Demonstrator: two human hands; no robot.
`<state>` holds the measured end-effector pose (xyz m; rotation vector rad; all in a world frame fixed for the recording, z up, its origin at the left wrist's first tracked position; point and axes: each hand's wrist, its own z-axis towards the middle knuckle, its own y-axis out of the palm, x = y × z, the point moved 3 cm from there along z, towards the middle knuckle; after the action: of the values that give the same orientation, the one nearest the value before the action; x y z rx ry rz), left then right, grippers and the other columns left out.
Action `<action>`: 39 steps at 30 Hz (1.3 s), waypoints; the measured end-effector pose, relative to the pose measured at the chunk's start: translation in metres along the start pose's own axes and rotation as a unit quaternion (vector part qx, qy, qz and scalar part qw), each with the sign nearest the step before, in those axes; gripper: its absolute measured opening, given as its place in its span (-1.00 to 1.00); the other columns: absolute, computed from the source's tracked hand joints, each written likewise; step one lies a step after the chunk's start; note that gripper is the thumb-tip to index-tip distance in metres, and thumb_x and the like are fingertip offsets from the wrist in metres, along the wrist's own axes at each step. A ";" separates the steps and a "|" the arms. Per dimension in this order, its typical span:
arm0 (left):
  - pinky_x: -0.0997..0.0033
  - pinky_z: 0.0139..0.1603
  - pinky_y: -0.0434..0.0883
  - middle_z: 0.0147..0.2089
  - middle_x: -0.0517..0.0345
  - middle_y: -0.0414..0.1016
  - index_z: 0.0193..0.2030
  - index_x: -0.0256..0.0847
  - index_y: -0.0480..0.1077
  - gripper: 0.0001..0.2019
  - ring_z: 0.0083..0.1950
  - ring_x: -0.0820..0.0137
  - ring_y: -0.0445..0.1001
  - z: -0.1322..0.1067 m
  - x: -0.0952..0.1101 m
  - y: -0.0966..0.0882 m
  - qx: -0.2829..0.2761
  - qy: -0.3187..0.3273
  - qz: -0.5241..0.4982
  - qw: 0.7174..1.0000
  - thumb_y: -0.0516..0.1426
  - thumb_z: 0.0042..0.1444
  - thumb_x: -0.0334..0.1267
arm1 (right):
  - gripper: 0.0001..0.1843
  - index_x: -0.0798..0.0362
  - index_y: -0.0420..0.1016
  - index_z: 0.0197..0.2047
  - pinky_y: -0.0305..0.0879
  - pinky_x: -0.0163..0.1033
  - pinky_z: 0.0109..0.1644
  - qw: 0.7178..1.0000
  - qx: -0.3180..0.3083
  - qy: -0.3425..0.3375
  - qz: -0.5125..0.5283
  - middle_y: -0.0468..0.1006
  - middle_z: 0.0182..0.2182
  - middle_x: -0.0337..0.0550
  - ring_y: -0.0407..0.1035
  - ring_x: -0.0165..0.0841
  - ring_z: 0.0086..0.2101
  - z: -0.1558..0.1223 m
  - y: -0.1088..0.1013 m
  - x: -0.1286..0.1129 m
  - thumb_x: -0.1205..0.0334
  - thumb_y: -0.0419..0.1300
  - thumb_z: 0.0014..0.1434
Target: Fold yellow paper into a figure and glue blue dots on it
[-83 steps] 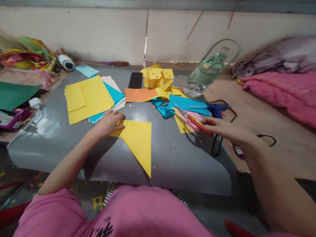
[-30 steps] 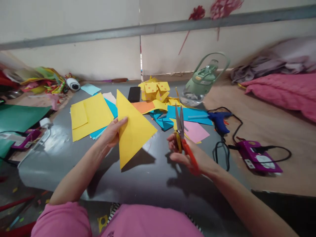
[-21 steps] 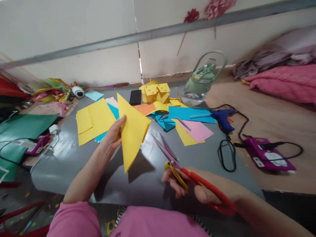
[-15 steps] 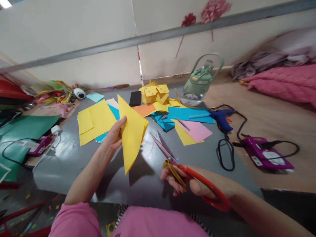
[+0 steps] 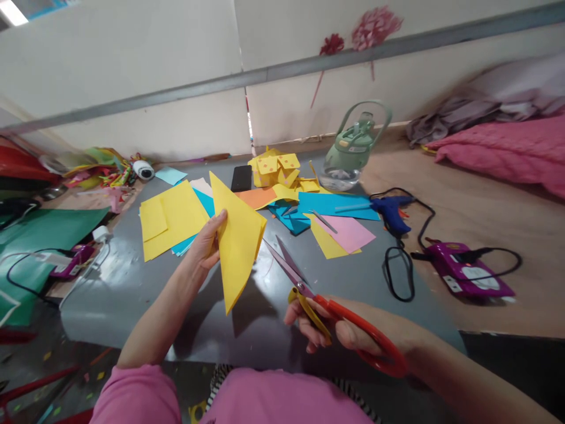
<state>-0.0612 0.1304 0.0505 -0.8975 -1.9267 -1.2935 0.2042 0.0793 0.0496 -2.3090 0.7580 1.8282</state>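
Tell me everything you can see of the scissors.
The scissors have slim, metallic-looking blades joined at a pivot, with one red handle and one yellow handle, both plastic-looking. The blades stand apart, pointing forward and to the left, tips close to the folded yellow paper; whether they touch it is unclear. The right hand grips the handles, holding the scissors above the gray table.
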 end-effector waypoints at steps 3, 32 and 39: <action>0.52 -0.27 0.62 -0.30 0.14 0.70 -0.11 -0.27 0.56 -0.79 -0.33 0.40 0.67 -0.002 0.000 0.002 -0.004 -0.004 -0.012 1.000 0.21 0.24 -0.18 | -0.57 0.05 0.44 -0.01 0.42 -0.09 -0.12 1.000 -0.004 0.007 0.004 0.37 -0.39 -0.27 0.32 -0.36 -0.35 0.002 0.001 0.000 0.15 0.17 0.03; 0.55 -0.33 0.54 -0.33 0.14 0.69 -0.22 -0.24 0.56 -0.50 -0.40 0.41 0.64 -0.009 -0.019 -0.019 -0.105 0.006 0.047 0.993 0.54 -0.32 -0.11 | -0.24 0.10 0.41 0.08 0.38 0.02 0.04 0.994 -0.039 -0.033 0.095 0.33 -0.33 -0.23 0.27 -0.35 -0.31 0.013 0.001 0.025 -0.35 0.28 0.06; 0.47 -0.29 0.56 -0.38 0.11 0.69 -0.33 -0.24 0.62 -0.46 -0.39 0.33 0.65 -0.012 -0.027 -0.031 -0.120 -0.009 0.095 0.988 0.57 -0.54 -0.10 | -0.54 0.08 0.40 0.13 0.39 -0.05 0.04 0.994 -0.076 -0.034 0.067 0.37 -0.30 -0.22 0.32 -0.36 -0.24 0.012 -0.009 0.041 0.00 0.18 0.27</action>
<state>-0.0701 0.1055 0.0171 -1.1849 -1.6741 -1.4249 0.2040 0.0789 0.0064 -2.3220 0.8079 2.0791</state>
